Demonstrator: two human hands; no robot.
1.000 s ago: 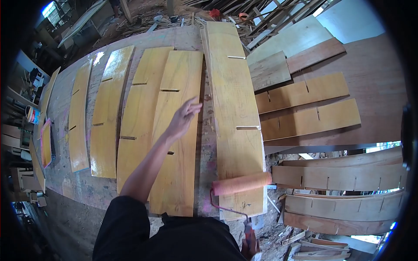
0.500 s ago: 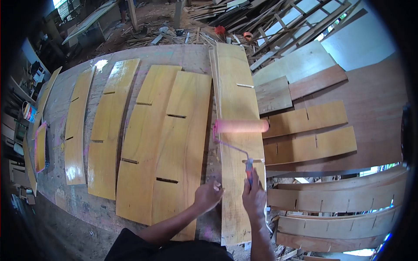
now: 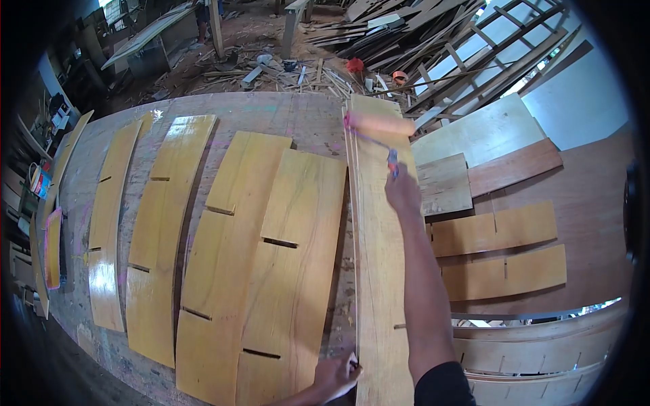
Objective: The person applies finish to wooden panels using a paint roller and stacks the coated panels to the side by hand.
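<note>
My right hand (image 3: 403, 188) is closed around the handle of a paint roller (image 3: 380, 124), whose orange-pink sleeve lies across the far end of a long yellow board (image 3: 379, 250). This board rests on top of another along the table's right side. Low in the view, my left hand (image 3: 336, 376) is closed at the left edge of the same board; what its fingers grip, if anything, is too small to make out. Left of it lies a slotted yellow board (image 3: 298, 237).
More slotted yellow boards, some glossy, lie across the worktable (image 3: 250, 111). A pink-edged tray (image 3: 53, 250) and a paint bucket (image 3: 40, 181) are at the far left. Boards lie on a brown panel (image 3: 596, 203) at the right; scrap wood is piled beyond the table.
The roller and my right hand have moved from the near end to the far end of the board. My left hand has gone from over the left boards down to the near board edge.
</note>
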